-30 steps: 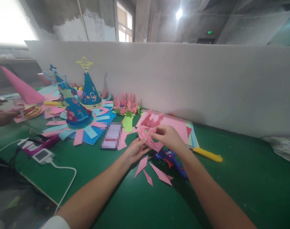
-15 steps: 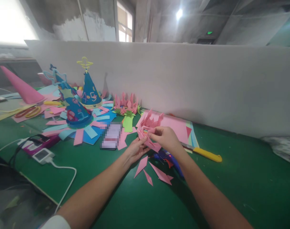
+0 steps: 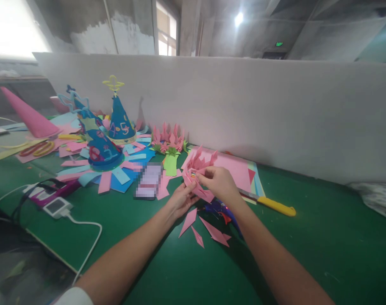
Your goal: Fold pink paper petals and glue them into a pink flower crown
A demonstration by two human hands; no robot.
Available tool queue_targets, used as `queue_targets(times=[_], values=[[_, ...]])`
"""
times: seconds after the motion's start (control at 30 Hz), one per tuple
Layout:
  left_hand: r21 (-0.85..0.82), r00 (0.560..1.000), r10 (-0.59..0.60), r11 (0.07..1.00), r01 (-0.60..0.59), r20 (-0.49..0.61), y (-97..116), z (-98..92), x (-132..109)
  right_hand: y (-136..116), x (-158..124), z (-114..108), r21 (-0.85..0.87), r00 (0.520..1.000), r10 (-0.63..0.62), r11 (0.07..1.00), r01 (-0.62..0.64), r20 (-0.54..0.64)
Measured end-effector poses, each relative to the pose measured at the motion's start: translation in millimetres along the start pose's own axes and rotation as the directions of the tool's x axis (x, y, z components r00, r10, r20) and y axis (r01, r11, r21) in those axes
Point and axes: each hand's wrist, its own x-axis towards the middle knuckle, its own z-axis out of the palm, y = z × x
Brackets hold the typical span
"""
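Observation:
Both my hands hold a spiky pink paper flower just above the green table. My left hand grips its lower edge from below, fingers pinched. My right hand pinches its petals from the right side. Under my right wrist lies a blue glue gun with a red trigger. Three loose pink paper slivers lie on the table below my hands.
Pink paper sheets and a yellow-handled knife lie right of the flower. Two blue party hats, a pink cone, another finished pink flower, paper strips, a phone and a charger with cable fill the left. A white partition wall stands behind.
A co-worker's hands at the far left edge have left the view. My right hand shifted slightly left and up on the flower.

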Motion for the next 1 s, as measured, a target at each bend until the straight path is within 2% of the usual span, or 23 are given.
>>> queue_targets(times=[0.43, 0.67, 1.0], values=[[0.014, 1.0, 0.016, 1.0, -0.016, 0.002, 0, -0.6, 0, 1, -3, 2, 0.101, 0.999, -0.014, 0.995, 0.009, 0.049], [0.033, 0.998, 0.028, 0.999, -0.03, 0.055, -1, -4.1, 2, 3, -7, 8, 0.033, 1.0, -0.012, 0.999, 0.012, -0.022], [0.026, 0.996, 0.022, 0.999, -0.024, 0.082, -1, -5.2, 2, 2, -7, 10, 0.009, 0.999, -0.013, 1.0, 0.014, -0.039]])
